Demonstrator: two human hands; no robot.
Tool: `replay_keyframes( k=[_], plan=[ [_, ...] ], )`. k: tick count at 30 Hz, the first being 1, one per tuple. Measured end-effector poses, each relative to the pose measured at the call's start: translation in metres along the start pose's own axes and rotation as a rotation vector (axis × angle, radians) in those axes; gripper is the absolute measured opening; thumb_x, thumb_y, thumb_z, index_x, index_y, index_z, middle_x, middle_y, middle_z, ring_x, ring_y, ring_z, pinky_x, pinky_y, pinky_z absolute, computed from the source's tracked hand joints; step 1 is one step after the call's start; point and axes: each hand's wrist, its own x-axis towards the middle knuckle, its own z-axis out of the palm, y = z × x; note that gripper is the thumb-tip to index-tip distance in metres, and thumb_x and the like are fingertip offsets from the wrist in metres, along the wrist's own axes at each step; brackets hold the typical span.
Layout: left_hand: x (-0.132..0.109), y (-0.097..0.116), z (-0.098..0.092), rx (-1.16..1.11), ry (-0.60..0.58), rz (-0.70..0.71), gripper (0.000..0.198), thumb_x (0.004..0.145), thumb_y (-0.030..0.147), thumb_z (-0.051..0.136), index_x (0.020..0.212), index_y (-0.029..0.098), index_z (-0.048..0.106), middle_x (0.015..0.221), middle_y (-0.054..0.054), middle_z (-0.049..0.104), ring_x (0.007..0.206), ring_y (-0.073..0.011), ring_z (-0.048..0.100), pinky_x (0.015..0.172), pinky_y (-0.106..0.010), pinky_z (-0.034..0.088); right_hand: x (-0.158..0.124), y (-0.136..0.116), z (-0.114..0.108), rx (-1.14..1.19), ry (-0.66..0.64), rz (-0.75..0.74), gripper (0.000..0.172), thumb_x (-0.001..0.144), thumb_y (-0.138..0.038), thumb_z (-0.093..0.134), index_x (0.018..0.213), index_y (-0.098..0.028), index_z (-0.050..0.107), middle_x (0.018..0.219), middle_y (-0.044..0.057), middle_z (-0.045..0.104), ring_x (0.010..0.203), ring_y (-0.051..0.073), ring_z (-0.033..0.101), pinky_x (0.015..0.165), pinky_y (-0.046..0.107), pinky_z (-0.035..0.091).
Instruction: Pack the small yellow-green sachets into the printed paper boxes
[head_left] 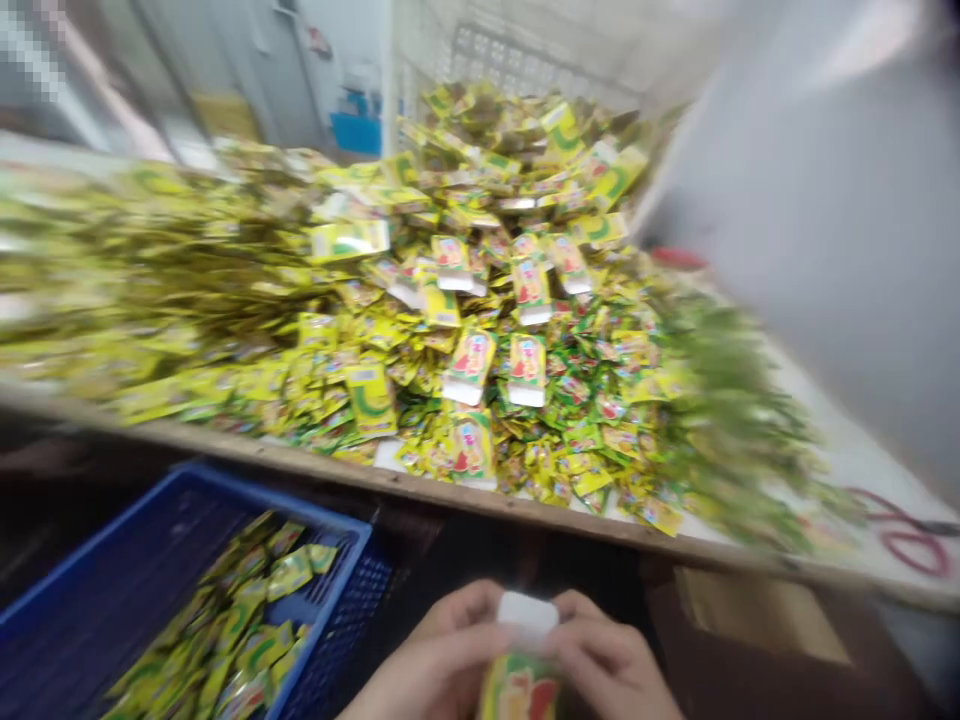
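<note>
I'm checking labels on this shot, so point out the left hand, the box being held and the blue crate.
Left hand [459,642]: head view, on the thumb side.
Box [523,688]: head view, printed front.
Blue crate [105,605]: head view, bare floor inside.

On our side of the bench's [255,455] near edge, our left hand [465,632] and right hand [600,645] sit close together, fingers bent, thumbs pointing inward, wrists low.

Grey panel [847,200] beside white table [862,460]
</note>
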Motion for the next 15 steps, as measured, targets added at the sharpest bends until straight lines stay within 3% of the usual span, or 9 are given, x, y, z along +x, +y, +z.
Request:
replay_keyframes(
  k=[2, 4, 7, 9, 15],
  plan=[
    [-0.003, 0.003, 0.002, 0.157, 0.091, 0.124, 0.019, 0.062, 0.023, 0.081, 0.075, 0.015, 0.071, 0.075, -0.005, 0.070, 0.070, -0.0175, 0.063, 0.071, -0.028, 0.046, 0.001, 0.004, -0.006, 0.081, 0.105, 0.057, 0.020, 0.073, -0.050, 0.075, 0.085, -0.034, 0.074, 0.084, 0.008, 0.062, 0.074, 0.025, 0.061, 0.065, 0.041, 0.050],
    [-0.004, 0.007, 0.001, 0.279, 0.167, 0.203, 0.018, 0.062, 0.022, 0.083, 0.076, 0.014, 0.075, 0.075, -0.007, 0.072, 0.071, -0.0181, 0.062, 0.070, -0.027, 0.045, 0.005, 0.003, -0.008, 0.085, 0.129, 0.078, 0.026, 0.068, -0.047, 0.080, 0.091, -0.038, 0.073, 0.081, 0.009, 0.065, 0.074, 0.028, 0.062, 0.064, 0.043, 0.051],
    [-0.005, 0.010, -0.004, 0.419, 0.220, 0.274, 0.015, 0.064, 0.025, 0.083, 0.074, 0.014, 0.079, 0.073, -0.007, 0.073, 0.073, -0.0199, 0.062, 0.069, -0.027, 0.044, 0.009, -0.010, -0.006, -0.044, -0.030, 0.058, 0.022, 0.077, -0.053, 0.069, 0.087, -0.035, 0.077, 0.085, 0.013, 0.069, 0.078, 0.032, 0.066, 0.062, 0.044, 0.052],
    [-0.004, 0.009, -0.009, 0.535, 0.214, 0.311, 0.013, 0.066, 0.028, 0.081, 0.072, 0.017, 0.080, 0.074, -0.007, 0.073, 0.074, -0.0211, 0.063, 0.069, -0.027, 0.044, 0.009, -0.019, -0.002, -0.097, -0.061, 0.099, 0.027, 0.080, -0.053, 0.064, 0.081, -0.030, 0.079, 0.083, 0.013, 0.071, 0.076, 0.031, 0.067, 0.060, 0.041, 0.053],
    [0.012, 0.012, -0.022, 0.677, 0.206, 0.227, 0.035, 0.069, 0.048, 0.076, 0.089, 0.019, 0.078, 0.083, -0.008, 0.078, 0.081, -0.0254, 0.068, 0.075, -0.029, 0.053, 0.019, -0.020, 0.010, -0.062, 0.126, 0.224, 0.029, 0.066, -0.045, 0.080, 0.079, -0.019, 0.078, 0.065, 0.003, 0.070, 0.055, 0.017, 0.062, 0.050, 0.025, 0.050]
  ],
)
